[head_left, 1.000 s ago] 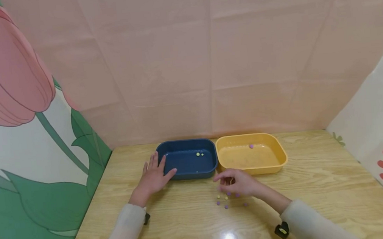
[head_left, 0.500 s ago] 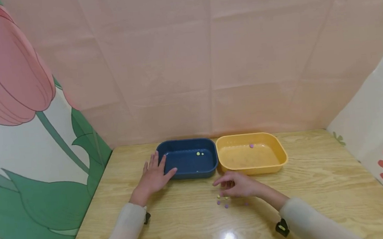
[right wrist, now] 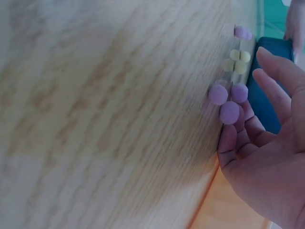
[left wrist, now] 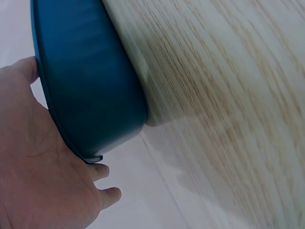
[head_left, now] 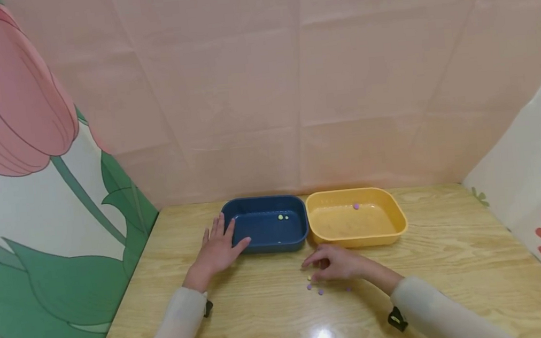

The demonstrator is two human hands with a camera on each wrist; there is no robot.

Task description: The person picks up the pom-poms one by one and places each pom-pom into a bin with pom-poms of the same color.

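My left hand (head_left: 216, 251) rests with spread fingers on the left rim of a dark blue tray (head_left: 262, 234). The left wrist view shows that palm against the rim. Two small pale-yellow balls (head_left: 280, 217) lie in the blue tray. Beside it stands a yellow tray (head_left: 338, 225), with one purple ball (head_left: 356, 206) inside. In front of the yellow tray, my right hand (head_left: 334, 264) hovers low over loose balls, thumb and forefinger apart. In the right wrist view, purple balls (right wrist: 229, 113) lie by its lower fingertips and yellow balls (right wrist: 240, 66) farther off. No ball is visibly gripped.
Both trays stand side by side on the wooden table (head_left: 264, 320), near the pink backdrop (head_left: 224, 87). A purple ball (head_left: 348, 289) lies apart, below my right wrist. Printed flower cloths hang at left and right.
My right hand has shifted slightly down toward the near side and now covers more of the loose balls. Its thumb and forefinger remain apart. The left hand and both trays stay put.
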